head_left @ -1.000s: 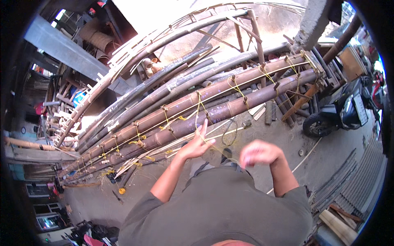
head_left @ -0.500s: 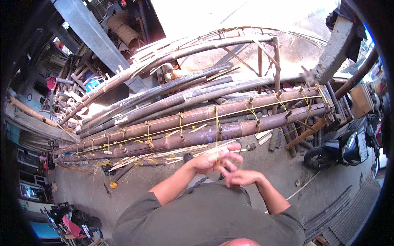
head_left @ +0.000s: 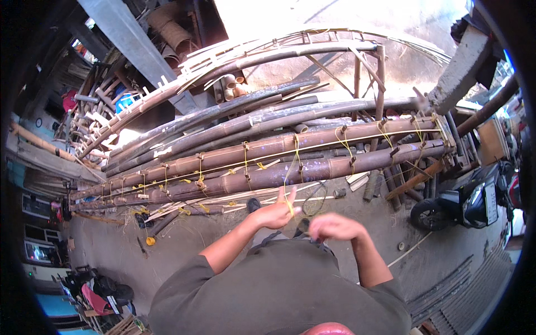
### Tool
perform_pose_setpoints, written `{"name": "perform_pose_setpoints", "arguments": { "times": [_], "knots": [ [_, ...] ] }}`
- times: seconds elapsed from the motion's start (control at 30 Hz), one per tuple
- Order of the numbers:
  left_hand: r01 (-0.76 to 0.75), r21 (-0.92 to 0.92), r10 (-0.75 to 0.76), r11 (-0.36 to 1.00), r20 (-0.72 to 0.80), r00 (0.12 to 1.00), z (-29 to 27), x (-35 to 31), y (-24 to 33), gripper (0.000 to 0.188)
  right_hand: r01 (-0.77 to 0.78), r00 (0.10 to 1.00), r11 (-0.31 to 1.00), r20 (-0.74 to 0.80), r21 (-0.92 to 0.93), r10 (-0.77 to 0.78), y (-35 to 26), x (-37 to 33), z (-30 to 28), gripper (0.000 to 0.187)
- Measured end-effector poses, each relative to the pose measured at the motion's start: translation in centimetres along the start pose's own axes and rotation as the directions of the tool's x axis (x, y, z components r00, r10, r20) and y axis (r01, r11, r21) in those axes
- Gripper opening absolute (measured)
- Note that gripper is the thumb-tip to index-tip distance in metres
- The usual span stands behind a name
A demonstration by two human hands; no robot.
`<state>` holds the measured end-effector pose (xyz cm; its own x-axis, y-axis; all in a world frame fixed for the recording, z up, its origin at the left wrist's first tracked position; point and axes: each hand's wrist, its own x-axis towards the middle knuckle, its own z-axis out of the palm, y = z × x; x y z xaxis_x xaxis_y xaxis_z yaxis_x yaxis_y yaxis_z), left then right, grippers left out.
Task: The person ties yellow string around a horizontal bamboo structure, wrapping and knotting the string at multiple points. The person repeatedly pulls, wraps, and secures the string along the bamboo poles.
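Observation:
A yellow string (head_left: pixel 286 176) runs from a peg on the bamboo frame down to my left hand (head_left: pixel 274 214), where it winds around the fingers. Two fingers of that hand stick up while the others look folded. My right hand (head_left: pixel 339 227), blurred, is just to the right with its fingers curled; what they hold, if anything, is hidden. A thin blurred loop hangs between the hands and the frame. The frame has an upper bamboo pole (head_left: pixel 218 158) and a lower bamboo pole (head_left: pixel 251 181), both set with pegs and linked by yellow ties.
Behind the frame lie several long bamboo poles (head_left: pixel 223 127), below a curved bamboo rack (head_left: pixel 234 64). A motorcycle (head_left: pixel 463 198) stands at the right. Split strips (head_left: pixel 167 211) and a yellow roll (head_left: pixel 150 241) lie on the floor at left. Corrugated sheets (head_left: pixel 474 298) are at lower right.
My hands have come apart: the right moved to the right, away from the left. The left hand turned, shifted slightly left, and the yellow string now slants down to it.

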<state>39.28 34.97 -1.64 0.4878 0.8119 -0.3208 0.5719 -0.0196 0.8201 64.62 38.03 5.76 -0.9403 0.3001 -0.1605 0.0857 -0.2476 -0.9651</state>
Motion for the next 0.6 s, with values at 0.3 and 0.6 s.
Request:
{"name": "perform_pose_setpoints", "arguments": {
  "times": [0.3, 0.6],
  "knots": [
    [0.095, -0.451, -0.056, 0.887, 0.1, 0.993, -2.4, -0.7, 3.9, 0.067, 0.007, 1.0, 0.995, 0.017, -0.095, -0.005, 0.2, 1.2, 0.4, 0.029],
    [0.005, 0.003, -0.005, 1.0, 0.1, 0.995, -2.0, -1.3, -0.1, 0.07, 0.098, 0.994, 0.978, -0.022, -0.181, -0.104, -0.5, 2.1, 0.9, 0.029]
  ]
}}
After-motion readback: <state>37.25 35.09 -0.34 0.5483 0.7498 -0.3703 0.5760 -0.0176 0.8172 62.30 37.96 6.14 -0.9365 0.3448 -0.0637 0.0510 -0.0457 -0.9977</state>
